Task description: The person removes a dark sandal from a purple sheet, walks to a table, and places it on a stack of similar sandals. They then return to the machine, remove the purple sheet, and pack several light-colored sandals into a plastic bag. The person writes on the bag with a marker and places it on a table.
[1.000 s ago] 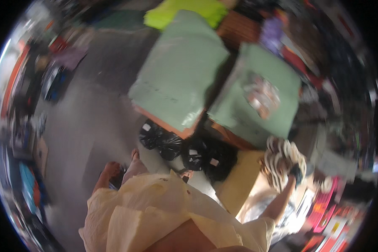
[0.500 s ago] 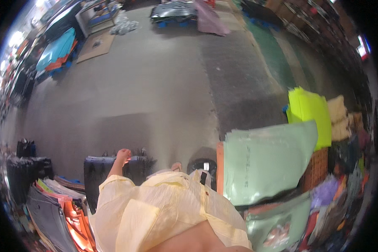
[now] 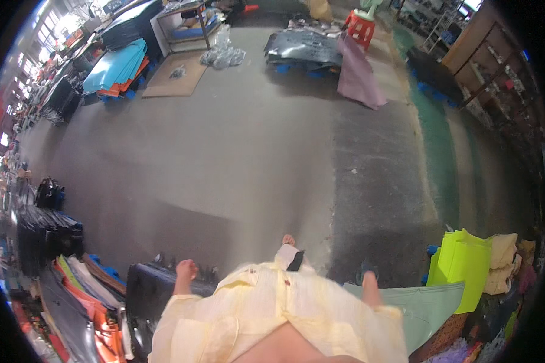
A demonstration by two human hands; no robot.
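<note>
My left hand (image 3: 187,270) hangs at my left side with its fingers curled in, and no object shows in it. It is beside a stack of dark sheets (image 3: 145,284). My right hand (image 3: 369,279) is low at my right side, in front of a stack of pale green sheets (image 3: 427,308). Motion smears its fingers, so I cannot make out whether they are open or closed. One foot (image 3: 289,240) shows ahead of my yellow shirt (image 3: 254,296) on the grey floor.
Bright yellow-green sheets (image 3: 460,263) stand at the right, beside tan bundles (image 3: 502,260). Orange sheets (image 3: 106,323) lean among others at lower left. Farther off are a dark stack on a pallet (image 3: 303,47), a mauve sheet (image 3: 358,75), a red stool (image 3: 360,30), turquoise sheets (image 3: 115,66) and cardboard (image 3: 176,75).
I have moved forward: the pale green and dark stacks slide lower in view, and the far pallets show more fully. My right hand has come into view; my left hand is lower.
</note>
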